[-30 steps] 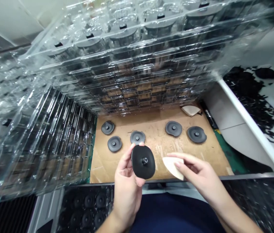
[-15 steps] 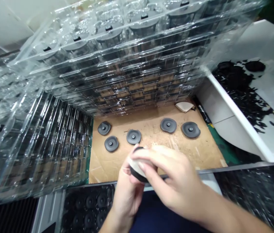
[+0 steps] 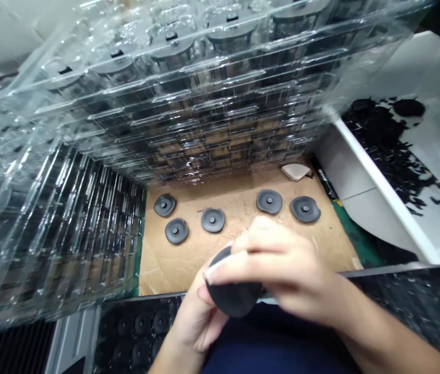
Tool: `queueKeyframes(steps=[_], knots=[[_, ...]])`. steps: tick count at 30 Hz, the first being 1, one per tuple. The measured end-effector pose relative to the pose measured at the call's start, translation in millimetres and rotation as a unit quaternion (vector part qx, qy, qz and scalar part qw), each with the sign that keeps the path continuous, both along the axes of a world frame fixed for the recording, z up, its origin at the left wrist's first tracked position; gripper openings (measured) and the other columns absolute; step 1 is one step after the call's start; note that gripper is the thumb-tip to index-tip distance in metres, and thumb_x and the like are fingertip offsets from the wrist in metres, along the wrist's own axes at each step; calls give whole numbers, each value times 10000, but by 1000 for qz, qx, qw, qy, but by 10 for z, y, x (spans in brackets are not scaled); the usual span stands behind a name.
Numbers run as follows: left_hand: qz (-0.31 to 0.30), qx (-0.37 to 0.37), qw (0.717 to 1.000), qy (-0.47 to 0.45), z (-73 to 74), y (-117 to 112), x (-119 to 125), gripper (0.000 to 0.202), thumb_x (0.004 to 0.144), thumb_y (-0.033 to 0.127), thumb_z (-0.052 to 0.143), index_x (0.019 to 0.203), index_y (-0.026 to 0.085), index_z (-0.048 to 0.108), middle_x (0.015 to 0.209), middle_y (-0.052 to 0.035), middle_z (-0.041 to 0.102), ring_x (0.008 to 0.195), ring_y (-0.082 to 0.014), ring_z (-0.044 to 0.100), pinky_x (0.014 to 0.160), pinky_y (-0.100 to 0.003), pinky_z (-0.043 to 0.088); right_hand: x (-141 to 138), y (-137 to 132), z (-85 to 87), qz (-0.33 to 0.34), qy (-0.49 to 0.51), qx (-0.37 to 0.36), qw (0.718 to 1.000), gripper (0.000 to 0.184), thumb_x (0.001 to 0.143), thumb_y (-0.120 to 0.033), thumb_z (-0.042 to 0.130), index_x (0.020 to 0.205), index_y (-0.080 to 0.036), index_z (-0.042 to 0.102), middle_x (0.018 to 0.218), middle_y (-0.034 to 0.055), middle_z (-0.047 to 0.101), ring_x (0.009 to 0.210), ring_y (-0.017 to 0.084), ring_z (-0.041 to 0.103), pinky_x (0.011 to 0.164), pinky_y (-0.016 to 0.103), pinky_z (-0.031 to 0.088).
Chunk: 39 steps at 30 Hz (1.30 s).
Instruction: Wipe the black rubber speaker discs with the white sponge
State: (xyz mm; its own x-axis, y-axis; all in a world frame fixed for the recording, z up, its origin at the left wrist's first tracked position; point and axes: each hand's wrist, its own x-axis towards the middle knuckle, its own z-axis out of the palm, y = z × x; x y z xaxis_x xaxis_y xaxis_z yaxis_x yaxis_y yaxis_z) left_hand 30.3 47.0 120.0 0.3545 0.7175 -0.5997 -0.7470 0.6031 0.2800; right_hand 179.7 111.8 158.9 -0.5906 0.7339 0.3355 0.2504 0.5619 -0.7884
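Note:
A round black disc (image 3: 236, 302) is tilted between my two hands, close to the front edge of the worktop. My left hand (image 3: 200, 314) grips it from the left and below, its fingers partly hidden behind the disc. From the right, my right hand (image 3: 282, 259) reaches over the disc with its fingers closed on the upper side; motion blurs the fingertips. Beyond my hands, several similar dark discs with small central knobs lie on the cardboard sheet (image 3: 188, 267), among them a disc (image 3: 212, 220) and another disc (image 3: 269, 201).
Stacked clear plastic trays (image 3: 204, 98) stand at the back, with more trays (image 3: 87, 208) along the left. On the right, a white bin (image 3: 391, 192) holds black scraps (image 3: 383, 135). A pale fan-shaped piece (image 3: 295, 171) and a black marker-like stick (image 3: 323, 176) lie nearby.
The disc has turned so that its broad dark face shows, where a pale face showed before. My right hand's fingers have shifted and stretched across it. The view has moved slightly.

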Motion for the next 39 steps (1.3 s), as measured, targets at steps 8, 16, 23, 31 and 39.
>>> queueKeyframes(steps=[8,16,23,31,39], knots=[[10,12,994,-112,-88,-63,-135,458,627,382,765,1063,269,682,1111,-26,706,1017,-234,655,896,-293,509,347,-521,-838,-209,-145,-239,937,260,902,-274,465,1063,-200,654,1008,54,684,868,176,646,711,277,523],[4,16,993,-121,-69,-67,-88,459,628,375,771,1063,262,682,1111,-17,704,1009,-236,657,880,-282,519,409,-502,-646,-240,-145,-249,927,231,899,-287,476,1030,-188,639,912,36,693,656,132,629,539,223,497],[20,-14,1000,19,-84,-121,-17,632,497,364,851,1082,207,670,961,-42,727,876,-174,670,865,-243,507,60,-261,51,-99,-49,-4,994,259,902,-122,474,1120,-188,598,889,7,684,742,132,593,669,266,441],[40,-1,996,78,-83,-48,13,548,486,293,864,1005,207,714,878,-32,741,866,-181,673,777,-211,536,-128,-320,-56,-171,-108,40,979,278,881,-83,453,1103,-97,619,881,72,669,745,184,587,677,320,444],[80,30,995,53,-63,6,-17,427,572,244,825,982,281,709,1017,16,725,904,-188,684,816,-234,537,175,-582,-21,-92,66,-490,864,146,863,-281,563,931,-251,689,856,-4,688,736,120,640,604,178,490]])
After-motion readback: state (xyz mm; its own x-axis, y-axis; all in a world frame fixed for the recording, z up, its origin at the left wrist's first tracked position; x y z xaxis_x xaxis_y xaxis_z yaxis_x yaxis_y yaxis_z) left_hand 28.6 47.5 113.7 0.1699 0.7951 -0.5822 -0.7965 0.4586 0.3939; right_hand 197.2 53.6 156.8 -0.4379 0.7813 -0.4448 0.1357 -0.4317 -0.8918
